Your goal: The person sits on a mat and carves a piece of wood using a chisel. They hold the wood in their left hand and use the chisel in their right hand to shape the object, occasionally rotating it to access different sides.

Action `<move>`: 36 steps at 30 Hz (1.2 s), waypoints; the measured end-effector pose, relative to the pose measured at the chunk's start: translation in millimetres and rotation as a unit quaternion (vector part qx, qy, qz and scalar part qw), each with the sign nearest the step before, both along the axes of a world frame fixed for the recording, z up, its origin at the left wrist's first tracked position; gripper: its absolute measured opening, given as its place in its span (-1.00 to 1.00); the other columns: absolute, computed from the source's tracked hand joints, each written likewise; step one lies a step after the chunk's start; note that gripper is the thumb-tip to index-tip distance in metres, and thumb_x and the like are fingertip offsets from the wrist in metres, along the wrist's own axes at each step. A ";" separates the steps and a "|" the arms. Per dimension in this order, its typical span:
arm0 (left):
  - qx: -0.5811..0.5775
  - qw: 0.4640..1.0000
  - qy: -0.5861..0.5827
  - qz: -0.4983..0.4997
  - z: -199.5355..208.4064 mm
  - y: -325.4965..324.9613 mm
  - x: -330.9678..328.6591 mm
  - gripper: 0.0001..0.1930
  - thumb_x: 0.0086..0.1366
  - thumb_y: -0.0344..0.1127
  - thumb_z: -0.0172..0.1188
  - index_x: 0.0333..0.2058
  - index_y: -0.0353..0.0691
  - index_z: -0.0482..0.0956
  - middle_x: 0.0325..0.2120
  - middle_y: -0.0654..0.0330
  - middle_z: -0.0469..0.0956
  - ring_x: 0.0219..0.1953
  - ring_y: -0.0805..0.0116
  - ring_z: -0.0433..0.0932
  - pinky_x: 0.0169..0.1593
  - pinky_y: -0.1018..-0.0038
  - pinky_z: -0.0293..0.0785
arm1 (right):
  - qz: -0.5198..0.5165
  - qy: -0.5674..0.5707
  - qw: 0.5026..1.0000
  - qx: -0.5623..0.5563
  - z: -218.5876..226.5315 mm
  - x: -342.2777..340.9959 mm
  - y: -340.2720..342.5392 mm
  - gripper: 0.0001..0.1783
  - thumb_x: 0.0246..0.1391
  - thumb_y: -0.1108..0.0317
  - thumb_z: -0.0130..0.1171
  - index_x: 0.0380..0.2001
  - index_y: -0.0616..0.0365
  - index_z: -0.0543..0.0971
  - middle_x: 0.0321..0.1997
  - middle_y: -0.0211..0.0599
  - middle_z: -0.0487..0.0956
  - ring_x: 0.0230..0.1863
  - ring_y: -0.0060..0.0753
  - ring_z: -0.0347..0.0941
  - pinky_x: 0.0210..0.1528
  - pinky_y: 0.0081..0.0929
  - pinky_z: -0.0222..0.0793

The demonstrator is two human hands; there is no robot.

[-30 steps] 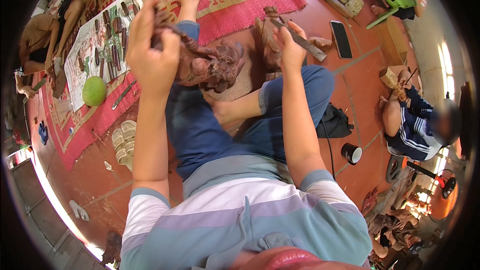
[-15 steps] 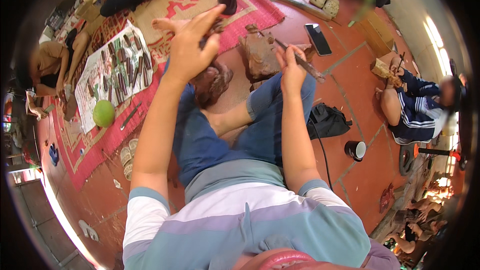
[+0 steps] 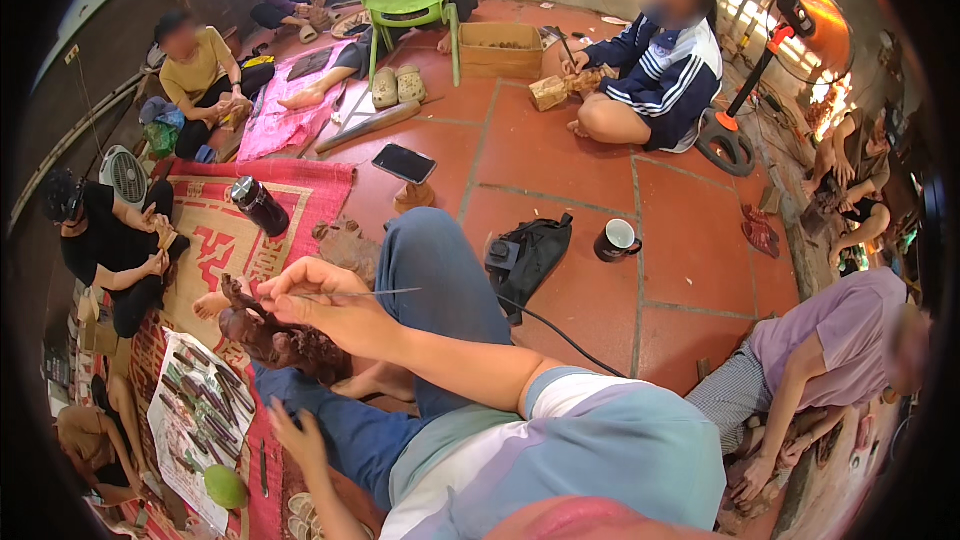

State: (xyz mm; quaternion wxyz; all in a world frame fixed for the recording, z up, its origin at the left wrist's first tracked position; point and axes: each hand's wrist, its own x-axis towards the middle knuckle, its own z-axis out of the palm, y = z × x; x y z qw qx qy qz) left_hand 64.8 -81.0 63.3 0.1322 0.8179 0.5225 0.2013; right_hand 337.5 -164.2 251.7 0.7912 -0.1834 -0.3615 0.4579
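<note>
A dark brown carved wooden figure [image 3: 290,348] with a knobbly surface rests between my bent legs. Over its upper part is my right hand [image 3: 335,305], closed on a thin carving tool [image 3: 388,292] whose slim grey shaft sticks out to the right. The fingers hide the tool's other end. Whether the tool touches the wood I cannot tell. My left hand [image 3: 293,437] is empty beside my left thigh, lower and nearer than the figure, its fingers apart. A rough brown wooden block [image 3: 345,248] lies beyond, partly covered by my right hand and knee.
Several carving tools lie on a white sheet [image 3: 165,475] at left, beside a green fruit [image 3: 225,487]. A dark flask [image 3: 258,205] stands on the red mat [image 3: 325,180]. Around me are a phone [image 3: 404,163], black bag [image 3: 535,260], mug [image 3: 617,238], cable and several seated people.
The view has swung to the right. My right hand, with the tool, has come over the wooden figure. My left hand has left the figure and dropped beside my thigh.
</note>
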 end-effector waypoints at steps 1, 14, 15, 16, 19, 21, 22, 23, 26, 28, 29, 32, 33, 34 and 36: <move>-0.080 0.995 0.054 0.005 -10.9 -33.3 -4.1 -0.31 0.18 -0.19 0.04 0.25 -0.19 -0.01 0.23 -0.30 -0.16 0.26 -0.22 -0.11 0.26 0.13 -0.11 | 0.008 -0.011 1.000 0.014 8.1 1.9 -9.2 -0.85 0.11 0.44 0.08 -0.24 0.18 0.41 -0.04 -0.21 0.45 -0.03 -0.52 0.39 0.05 -0.55 0.32; -0.053 0.995 -0.010 -0.082 15.2 -118.0 0.6 -0.92 0.08 -0.42 0.14 -0.41 -0.25 0.55 -0.20 0.07 0.47 -0.08 0.07 0.34 0.03 0.30 0.22 | 0.003 -0.016 0.999 0.031 10.5 -3.2 -9.4 -0.79 0.08 0.42 0.12 -0.21 0.23 0.41 -0.20 -0.37 0.48 -0.15 -0.66 0.42 -0.10 -0.68 0.37; -0.096 0.992 -0.016 -0.081 15.5 -113.7 0.5 -0.92 0.08 -0.42 0.15 -0.42 -0.25 0.55 -0.25 0.09 0.50 -0.11 0.10 0.36 0.00 0.33 0.25 | 0.006 -0.011 0.999 0.035 11.8 -1.1 -9.4 -0.79 0.08 0.43 0.12 -0.21 0.23 0.41 -0.21 -0.37 0.48 -0.16 -0.66 0.43 -0.11 -0.70 0.38; -0.118 0.989 -0.070 -0.058 22.5 -116.0 3.3 -0.91 0.08 -0.43 0.15 -0.43 -0.29 0.57 -0.42 0.13 0.54 -0.29 0.24 0.48 -0.16 0.45 0.35 | 0.011 -0.006 0.999 0.039 12.2 0.4 -8.9 -0.79 0.07 0.44 0.12 -0.22 0.23 0.42 -0.22 -0.37 0.49 -0.17 -0.67 0.43 -0.13 -0.71 0.38; -0.354 0.923 -0.121 -0.090 26.4 -120.9 -9.7 -0.89 0.07 -0.43 0.16 -0.43 -0.35 0.58 -0.52 0.12 0.55 -0.45 0.34 0.51 -0.32 0.52 0.39 | 0.021 0.008 1.000 -0.018 6.9 8.0 -4.2 -0.80 0.08 0.42 0.11 -0.25 0.27 0.41 -0.08 -0.21 0.48 -0.10 -0.48 0.47 -0.09 -0.61 0.44; -0.348 0.929 -0.096 -0.079 27.8 -126.8 -7.1 -0.87 0.05 -0.43 0.18 -0.43 -0.37 0.59 -0.58 0.10 0.55 -0.52 0.39 0.51 -0.37 0.55 0.39 | 0.012 0.008 1.000 -0.012 2.4 10.7 -2.4 -0.81 0.08 0.43 0.11 -0.25 0.28 0.42 -0.11 -0.20 0.50 -0.13 -0.47 0.49 -0.11 -0.60 0.46; -0.333 0.935 -0.085 -0.085 47.6 -127.2 3.5 -0.88 0.04 -0.44 0.18 -0.43 -0.37 0.59 -0.58 0.10 0.55 -0.51 0.39 0.51 -0.36 0.54 0.39 | 0.005 0.010 1.000 -0.011 0.7 13.1 -3.1 -0.81 0.08 0.43 0.12 -0.25 0.29 0.42 -0.12 -0.19 0.51 -0.15 -0.47 0.49 -0.13 -0.59 0.47; -0.315 0.942 -0.074 -0.086 58.8 -128.8 7.4 -0.88 0.04 -0.44 0.19 -0.43 -0.37 0.60 -0.58 0.10 0.55 -0.50 0.39 0.51 -0.35 0.53 0.40 | 0.005 0.013 1.000 -0.018 0.5 13.3 -4.0 -0.81 0.08 0.44 0.11 -0.25 0.29 0.43 -0.14 -0.19 0.52 -0.16 -0.47 0.50 -0.14 -0.59 0.48; -0.064 0.984 -0.014 -0.165 73.5 -99.1 2.1 -0.74 -0.02 -0.43 0.21 -0.27 -0.20 0.57 -0.19 0.04 0.49 -0.07 0.10 0.41 0.04 0.29 0.26 | -0.016 0.009 0.999 -0.026 -1.6 20.7 -7.3 -0.82 0.07 0.45 0.11 -0.25 0.29 0.43 -0.19 -0.19 0.53 -0.19 -0.46 0.51 -0.16 -0.58 0.49; 0.135 0.965 0.208 -0.086 100.2 -88.9 2.2 -0.49 -0.09 -0.30 0.29 -0.06 -0.10 0.45 0.22 0.04 0.05 0.21 -0.17 0.02 0.21 0.03 -0.02 | -0.046 -0.010 0.999 -0.014 -7.0 29.4 -5.0 -0.81 0.07 0.45 0.12 -0.25 0.29 0.43 -0.22 -0.20 0.54 -0.21 -0.46 0.52 -0.16 -0.58 0.50; 0.124 0.961 0.247 -0.025 98.6 -73.0 -13.8 -0.45 -0.10 -0.29 0.30 -0.04 -0.07 0.45 0.26 0.04 -0.03 0.22 -0.21 0.00 0.24 0.09 -0.05 | -0.040 -0.002 0.999 -0.011 -7.0 30.3 -3.8 -0.82 0.07 0.46 0.12 -0.25 0.29 0.42 -0.23 -0.21 0.54 -0.22 -0.46 0.52 -0.17 -0.58 0.50; 0.190 0.975 0.113 0.000 108.4 -28.7 -54.4 -0.46 -0.03 -0.27 0.23 0.01 -0.09 0.40 0.22 0.04 0.07 0.21 -0.12 0.07 0.20 0.13 0.06 | -0.008 0.035 0.999 -0.020 -1.1 30.6 0.1 -0.82 0.06 0.49 0.11 -0.24 0.26 0.40 -0.28 -0.23 0.53 -0.27 -0.46 0.53 -0.22 -0.58 0.51; 0.131 0.985 0.108 0.039 114.6 -14.2 -72.2 -0.51 0.02 -0.24 0.20 -0.01 -0.13 0.42 0.17 0.02 0.17 0.18 -0.05 0.15 0.19 0.18 0.09 | -0.019 0.029 0.999 -0.026 -1.4 29.5 1.1 -0.82 0.07 0.48 0.11 -0.24 0.25 0.40 -0.27 -0.23 0.53 -0.27 -0.45 0.53 -0.23 -0.58 0.51; 0.072 0.989 0.101 0.082 123.4 0.4 -90.2 -0.55 0.07 -0.21 0.17 -0.03 -0.17 0.44 0.11 0.00 0.27 0.15 0.02 0.23 0.18 0.23 0.12 | -0.026 0.023 0.999 -0.031 -1.9 28.8 3.6 -0.82 0.07 0.47 0.10 -0.24 0.24 0.40 -0.27 -0.23 0.53 -0.28 -0.45 0.53 -0.24 -0.57 0.51; -0.097 0.991 0.028 0.083 151.3 20.1 -112.0 -0.59 0.18 -0.12 0.10 -0.12 -0.32 0.51 -0.17 -0.02 0.54 -0.08 0.16 0.49 0.01 0.40 0.34 | -0.033 -0.013 0.998 -0.059 -3.3 29.2 8.0 -0.81 0.10 0.39 0.10 -0.24 0.21 0.41 -0.26 -0.21 0.53 -0.29 -0.42 0.53 -0.28 -0.54 0.51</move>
